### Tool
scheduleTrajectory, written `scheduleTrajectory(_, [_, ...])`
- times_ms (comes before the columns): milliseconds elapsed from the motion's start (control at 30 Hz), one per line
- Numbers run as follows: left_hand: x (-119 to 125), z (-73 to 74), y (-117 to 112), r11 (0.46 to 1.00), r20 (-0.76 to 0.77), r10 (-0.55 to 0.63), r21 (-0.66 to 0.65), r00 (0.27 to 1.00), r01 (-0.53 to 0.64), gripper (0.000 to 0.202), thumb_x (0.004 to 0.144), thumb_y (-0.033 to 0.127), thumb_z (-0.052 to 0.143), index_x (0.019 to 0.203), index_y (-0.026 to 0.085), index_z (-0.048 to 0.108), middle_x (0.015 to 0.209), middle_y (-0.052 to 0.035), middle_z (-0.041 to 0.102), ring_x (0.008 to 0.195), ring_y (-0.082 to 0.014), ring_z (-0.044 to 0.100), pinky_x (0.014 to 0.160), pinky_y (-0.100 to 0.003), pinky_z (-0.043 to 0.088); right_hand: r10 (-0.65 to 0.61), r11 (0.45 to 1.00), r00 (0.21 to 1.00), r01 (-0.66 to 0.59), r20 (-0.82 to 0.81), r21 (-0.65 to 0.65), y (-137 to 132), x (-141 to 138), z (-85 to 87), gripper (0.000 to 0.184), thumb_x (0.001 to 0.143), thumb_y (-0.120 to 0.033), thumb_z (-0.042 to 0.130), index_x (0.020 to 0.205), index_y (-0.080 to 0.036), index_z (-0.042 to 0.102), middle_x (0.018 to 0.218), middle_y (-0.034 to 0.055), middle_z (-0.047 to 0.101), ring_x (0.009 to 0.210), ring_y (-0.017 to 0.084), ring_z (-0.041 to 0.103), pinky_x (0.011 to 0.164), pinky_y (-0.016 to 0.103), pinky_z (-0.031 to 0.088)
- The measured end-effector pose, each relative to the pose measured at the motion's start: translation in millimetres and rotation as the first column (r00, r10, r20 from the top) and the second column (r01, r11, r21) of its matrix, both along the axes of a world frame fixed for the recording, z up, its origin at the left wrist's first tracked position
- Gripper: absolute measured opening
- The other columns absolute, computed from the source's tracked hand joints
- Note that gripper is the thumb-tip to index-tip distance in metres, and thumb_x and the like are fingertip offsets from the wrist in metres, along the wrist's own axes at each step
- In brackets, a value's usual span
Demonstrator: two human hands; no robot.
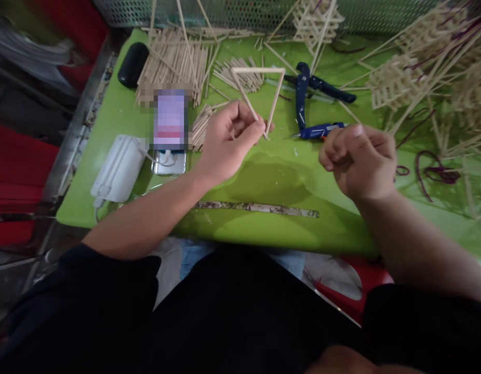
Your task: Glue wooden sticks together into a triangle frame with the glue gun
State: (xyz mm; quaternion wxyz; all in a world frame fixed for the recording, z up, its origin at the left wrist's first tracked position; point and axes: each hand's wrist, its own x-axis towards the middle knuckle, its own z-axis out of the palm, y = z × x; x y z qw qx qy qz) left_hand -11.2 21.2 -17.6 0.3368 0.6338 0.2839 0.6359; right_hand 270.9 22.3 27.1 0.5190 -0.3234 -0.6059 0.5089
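Note:
My left hand [227,140] is closed in a pinch on the lower corner of a triangle of thin wooden sticks [278,93], held upright above the green table [279,176]. My right hand [361,158] hovers to the right with its fingers curled in; I cannot make out anything inside them. A blue glue gun [320,130] lies on the table between and just behind the two hands.
Piles of cut sticks [172,65] lie at the back left, with stick lattice pieces [400,80] at the right. Blue cutters [303,91], a phone [170,127], a white power bank [118,169], a black case [133,64] and a ruler [256,208] are also here.

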Motion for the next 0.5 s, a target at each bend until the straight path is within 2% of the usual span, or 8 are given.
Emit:
scheduleTrajectory(100, [0, -1.7, 0, 0.999, 0.013, -0.003, -0.044, 1.000, 0.003, 0.042, 0.115, 0.063, 0.086, 0.101, 0.026, 0.070, 0.081, 0.0024, 0.064, 0.086, -0.0180, 0.082, 0.072, -0.032, 0.066, -0.051, 0.999, 0.996, 0.049, 0.073, 0.018, -2, 3, 1.8, 0.070, 0.109, -0.072, 0.083, 0.064, -0.028, 0.052, 0.063, 0.0004, 0.041, 0.055, 0.018, 0.039, 0.051, 0.039, 0.034])
scheduleTrajectory(167, [-1, -2.4, 2, 0.997, -0.010, 0.010, -0.081, 1.000, -0.011, 0.047, 0.114, 0.069, 0.085, 0.102, 0.026, 0.070, 0.087, -0.0002, 0.069, 0.093, -0.0206, 0.085, 0.069, -0.032, 0.063, -0.104, 0.992, 0.962, 0.084, 0.252, 0.089, -3, 9, -3.1, 0.060, 0.114, -0.072, 0.075, 0.073, -0.030, 0.059, 0.068, 0.0025, 0.049, 0.058, 0.021, 0.044, 0.055, 0.042, 0.038])
scheduleTrajectory(233, [-3, -2.3, 4, 0.995, -0.038, 0.024, -0.091, 0.999, -0.028, 0.054, 0.113, 0.077, 0.082, 0.102, 0.026, 0.069, 0.092, -0.0019, 0.073, 0.095, -0.0211, 0.085, 0.068, -0.033, 0.060, -0.189, 0.970, 0.874, 0.094, 0.448, 0.225, -2, 13, -10.3, 0.041, 0.117, -0.064, 0.073, 0.090, -0.033, 0.072, 0.077, 0.0045, 0.064, 0.064, 0.025, 0.054, 0.064, 0.047, 0.049])
scheduleTrajectory(267, [-3, -1.9, 6, 0.996, -0.045, 0.032, -0.085, 0.998, -0.036, 0.057, 0.112, 0.081, 0.080, 0.102, 0.025, 0.069, 0.093, -0.0021, 0.074, 0.094, -0.0209, 0.085, 0.069, -0.034, 0.060, -0.221, 0.953, 0.816, 0.063, 0.534, 0.298, 0, 13, -13.3, 0.032, 0.116, -0.059, 0.073, 0.098, -0.033, 0.077, 0.086, 0.0064, 0.072, 0.071, 0.027, 0.062, 0.071, 0.050, 0.055])
scheduleTrajectory(333, [-3, -0.8, 8, 0.997, -0.049, 0.043, -0.065, 0.998, -0.046, 0.061, 0.111, 0.084, 0.079, 0.101, 0.025, 0.067, 0.092, -0.0021, 0.074, 0.092, -0.0206, 0.083, 0.071, -0.035, 0.060, -0.239, 0.920, 0.717, -0.048, 0.655, 0.389, 4, 9, -16.1, 0.027, 0.115, -0.055, 0.071, 0.102, -0.033, 0.082, 0.103, 0.0098, 0.083, 0.091, 0.033, 0.076, 0.088, 0.056, 0.064])
scheduleTrajectory(433, [-3, 0.2, 11, 0.999, -0.013, 0.043, -0.023, 0.999, -0.044, 0.060, 0.112, 0.081, 0.080, 0.098, 0.026, 0.063, 0.091, -0.0013, 0.072, 0.083, -0.0181, 0.076, 0.072, -0.036, 0.059, -0.189, 0.907, 0.628, -0.183, 0.755, 0.379, 15, -8, -11.7, 0.032, 0.116, -0.051, 0.066, 0.107, -0.032, 0.090, 0.118, 0.0123, 0.089, 0.113, 0.036, 0.083, 0.109, 0.060, 0.066])
scheduleTrajectory(500, [-3, -1.3, 14, 0.999, 0.014, 0.045, 0.006, 0.999, -0.045, 0.059, 0.113, 0.079, 0.080, 0.098, 0.026, 0.061, 0.090, -0.0003, 0.069, 0.077, -0.0166, 0.070, 0.074, -0.037, 0.060, -0.144, 0.918, 0.542, -0.240, 0.828, 0.317, 26, -24, -7.3, 0.031, 0.115, -0.044, 0.066, 0.110, -0.030, 0.093, 0.119, 0.0127, 0.090, 0.113, 0.036, 0.084, 0.111, 0.058, 0.066])
